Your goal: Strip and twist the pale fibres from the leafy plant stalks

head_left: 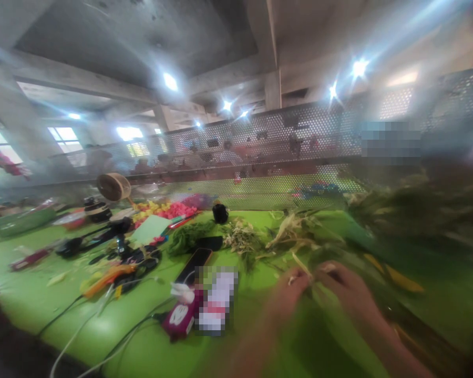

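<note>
Both of my hands are close together over the green table point(256, 315), at the lower right of the head view. My left hand point(291, 286) is closed, fingers pinched on a thin pale strip of plant point(300, 264) that pokes up past the fingertips. Beside it, my right hand point(342, 281) is also closed, its fingertips at the same pale greenish strip; blur hides the exact grip. Just beyond the hands lies a loose heap of dry pale leaves point(294, 231). A large bunch of green-brown leaves point(410, 210) rises at the right, smeared by motion.
To the left lie a purple tissue pack point(179, 317), a dark phone point(195, 262) and an orange glue gun point(108, 278) with trailing cables. Pink and yellow pieces point(169, 210) and a small fan point(113, 187) stand farther back. A perforated metal panel point(260, 142) borders the table's far side.
</note>
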